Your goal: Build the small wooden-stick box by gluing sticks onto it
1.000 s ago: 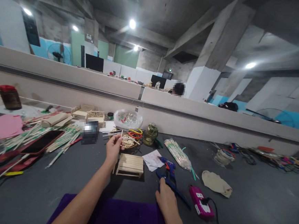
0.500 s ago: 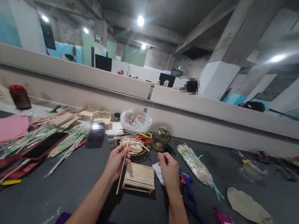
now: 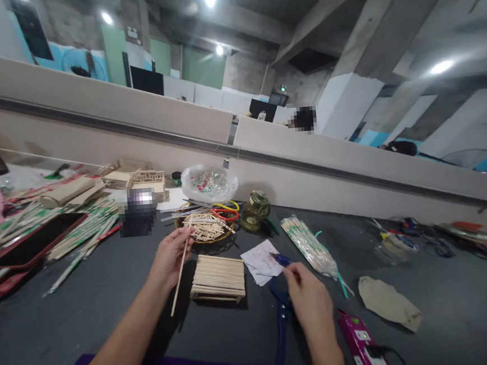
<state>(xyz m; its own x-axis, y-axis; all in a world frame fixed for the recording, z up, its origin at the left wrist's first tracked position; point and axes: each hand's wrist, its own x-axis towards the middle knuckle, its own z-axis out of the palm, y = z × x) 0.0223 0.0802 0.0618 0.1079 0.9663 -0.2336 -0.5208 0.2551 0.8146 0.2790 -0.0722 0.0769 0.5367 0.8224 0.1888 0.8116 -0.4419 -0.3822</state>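
Observation:
My left hand (image 3: 174,256) pinches a thin wooden stick (image 3: 179,283), which slants down toward me. To its right stands a small slatted platform (image 3: 218,277) of pale sticks on short legs. My right hand (image 3: 309,298) is curled around a blue glue gun (image 3: 282,259); its nozzle points left over the white paper (image 3: 260,260), and its body is mostly hidden by the fingers. Just left of that hand lies a dark blue handled tool (image 3: 281,326), partly covered. Behind the platform is a wicker basket (image 3: 214,240) full of short stick pieces.
Scissors (image 3: 227,212) with red and yellow handles lie across the basket, near a green glass jar (image 3: 254,212). A bag of sticks (image 3: 310,246), a magenta power strip (image 3: 359,336) and a beige cloth (image 3: 390,303) lie right. Left are a phone (image 3: 41,239) and stick bundles (image 3: 90,220).
My right hand has moved right and toward me, from beside the platform to the glue gun. My left hand still holds the stick. The view has shifted slightly.

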